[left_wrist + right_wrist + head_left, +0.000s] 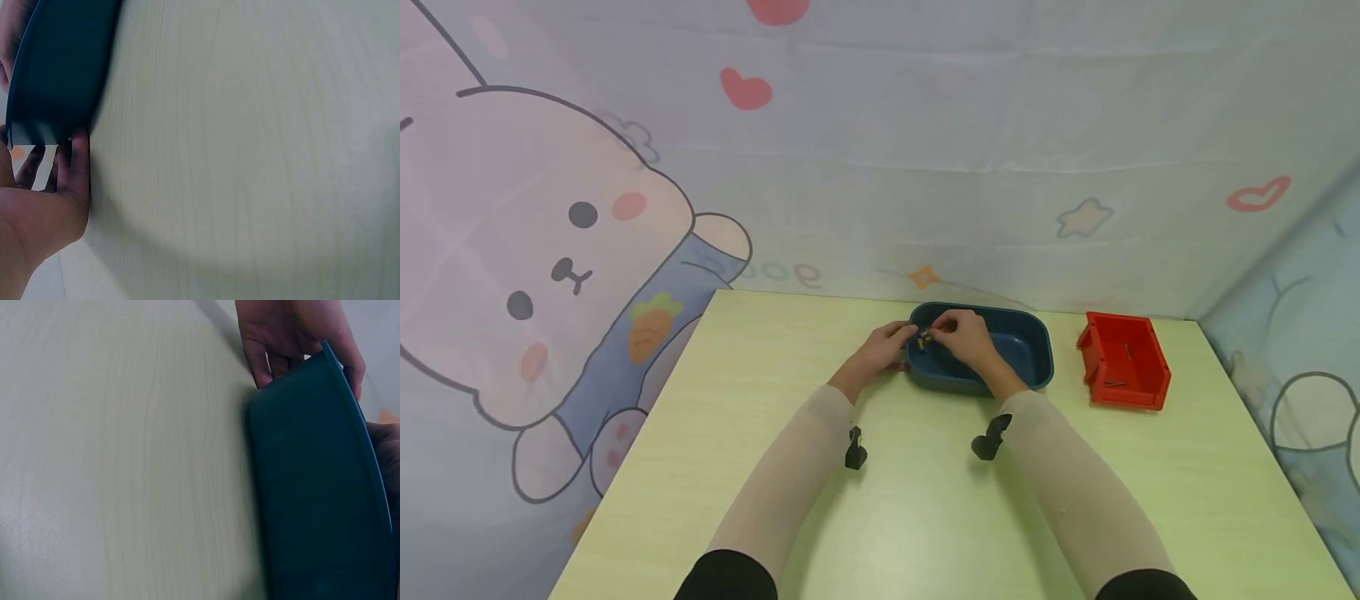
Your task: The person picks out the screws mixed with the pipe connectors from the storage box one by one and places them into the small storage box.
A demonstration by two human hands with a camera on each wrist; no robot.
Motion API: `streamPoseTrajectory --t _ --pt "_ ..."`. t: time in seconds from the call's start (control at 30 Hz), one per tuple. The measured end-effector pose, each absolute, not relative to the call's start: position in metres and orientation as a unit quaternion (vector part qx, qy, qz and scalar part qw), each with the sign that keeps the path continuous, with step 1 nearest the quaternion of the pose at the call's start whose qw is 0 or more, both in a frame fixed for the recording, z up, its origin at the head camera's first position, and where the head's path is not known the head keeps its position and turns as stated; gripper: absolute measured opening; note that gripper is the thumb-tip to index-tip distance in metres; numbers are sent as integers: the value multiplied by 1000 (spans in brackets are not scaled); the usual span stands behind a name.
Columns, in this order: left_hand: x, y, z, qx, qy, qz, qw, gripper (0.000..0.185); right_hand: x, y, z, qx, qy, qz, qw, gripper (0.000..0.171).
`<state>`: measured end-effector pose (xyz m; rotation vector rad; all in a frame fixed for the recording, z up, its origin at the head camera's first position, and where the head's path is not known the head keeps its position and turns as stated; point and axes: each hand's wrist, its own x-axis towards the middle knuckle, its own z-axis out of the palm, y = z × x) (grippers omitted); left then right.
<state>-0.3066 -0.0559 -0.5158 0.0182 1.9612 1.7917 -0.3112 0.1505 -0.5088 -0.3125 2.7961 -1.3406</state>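
Staged recording booth; cartoon cloth backdrop; bare table

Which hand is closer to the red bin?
Right. The right hand is over the blue tray, which sits beside the red bin; the left hand is at the tray's far side.

On the table, both hands meet over the tub's left end; the bin sits right of it.
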Motion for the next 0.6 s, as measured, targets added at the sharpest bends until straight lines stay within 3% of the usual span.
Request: streamPoseTrajectory --t 0.6 --pt "-305 -55 -514 5 712 661 236 53 -312 151 -513 -119 897 -423 53 15"
